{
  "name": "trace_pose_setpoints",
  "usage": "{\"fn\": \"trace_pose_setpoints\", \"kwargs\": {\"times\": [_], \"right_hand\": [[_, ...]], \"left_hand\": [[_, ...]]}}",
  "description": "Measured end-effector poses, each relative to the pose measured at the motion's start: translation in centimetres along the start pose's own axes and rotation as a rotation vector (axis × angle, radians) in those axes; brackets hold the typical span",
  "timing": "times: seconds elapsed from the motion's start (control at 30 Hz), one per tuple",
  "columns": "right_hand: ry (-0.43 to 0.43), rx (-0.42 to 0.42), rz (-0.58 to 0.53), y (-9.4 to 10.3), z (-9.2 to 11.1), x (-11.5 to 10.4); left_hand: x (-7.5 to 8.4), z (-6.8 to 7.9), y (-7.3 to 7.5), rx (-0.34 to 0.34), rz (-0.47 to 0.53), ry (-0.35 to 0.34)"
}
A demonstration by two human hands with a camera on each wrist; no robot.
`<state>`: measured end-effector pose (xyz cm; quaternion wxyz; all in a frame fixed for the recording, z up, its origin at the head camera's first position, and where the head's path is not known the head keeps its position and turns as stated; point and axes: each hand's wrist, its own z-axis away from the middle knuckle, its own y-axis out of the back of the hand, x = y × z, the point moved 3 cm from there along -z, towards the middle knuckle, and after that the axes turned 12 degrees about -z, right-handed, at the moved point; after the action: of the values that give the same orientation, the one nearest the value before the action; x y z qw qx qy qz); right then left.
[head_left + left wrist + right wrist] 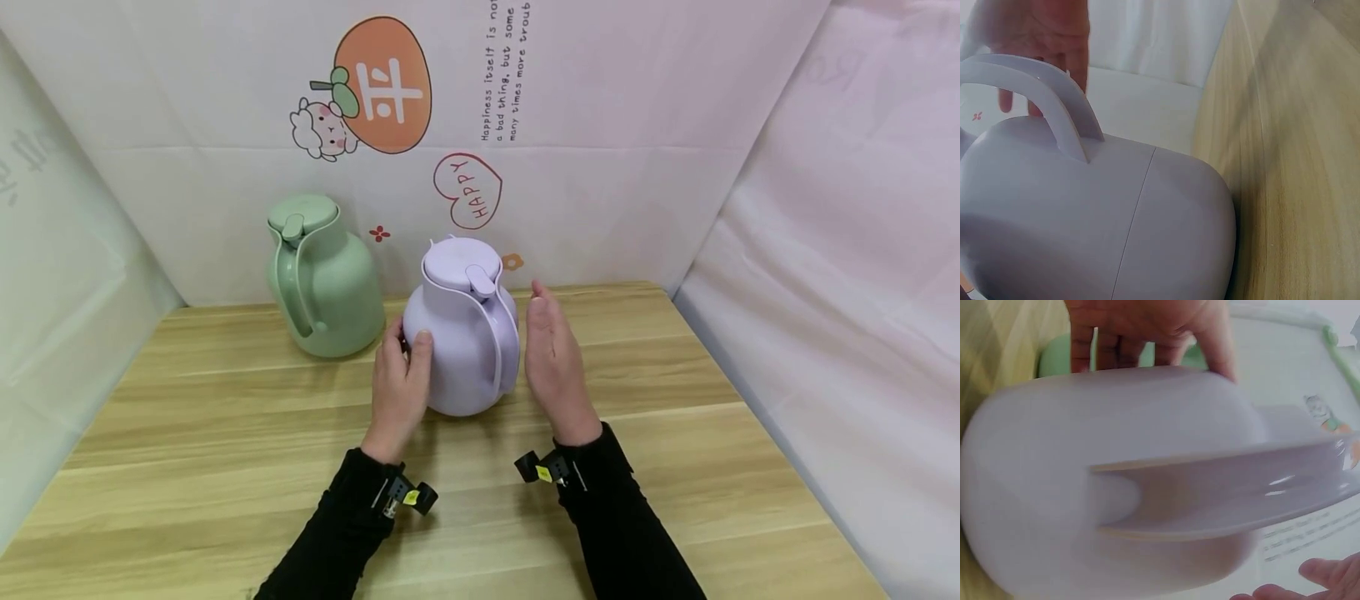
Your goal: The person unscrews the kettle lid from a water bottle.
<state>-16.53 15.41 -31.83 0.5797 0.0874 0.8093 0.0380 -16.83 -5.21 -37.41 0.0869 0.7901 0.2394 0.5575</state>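
Note:
A lavender thermos jug with a round lid and a lever stands upright on the table, its handle turned toward the right front. My left hand holds the jug's left side, thumb on the front and fingers round the belly; in the right wrist view those fingers partly disappear behind the jug. Beside the handle, on the right, my right hand is held with extended fingers and a small gap to the jug in the head view. A similar green thermos jug stands behind, to the left.
The wood-grain table carries both jugs. A white printed cloth hangs right behind them, with more white cloth along the right and left sides. Each black sleeve bears a small wrist camera.

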Motion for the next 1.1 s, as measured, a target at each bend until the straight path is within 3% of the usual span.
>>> {"fn": "trace_pose_setpoints", "kwargs": {"times": [0.3,0.57,1.1], "right_hand": [[0.111,-0.007,0.099,-0.4,1.3,-2.3],[0.108,0.031,0.203,-1.4,2.0,-2.2],[0.125,0.037,0.141,-2.6,2.3,-1.5]], "left_hand": [[-0.2,0.0,0.0,-0.002,-0.013,0.022],[-0.1,0.0,0.1,0.004,-0.001,0.011],[-0.3,0.0,0.0,-0.003,-0.001,0.02]]}}
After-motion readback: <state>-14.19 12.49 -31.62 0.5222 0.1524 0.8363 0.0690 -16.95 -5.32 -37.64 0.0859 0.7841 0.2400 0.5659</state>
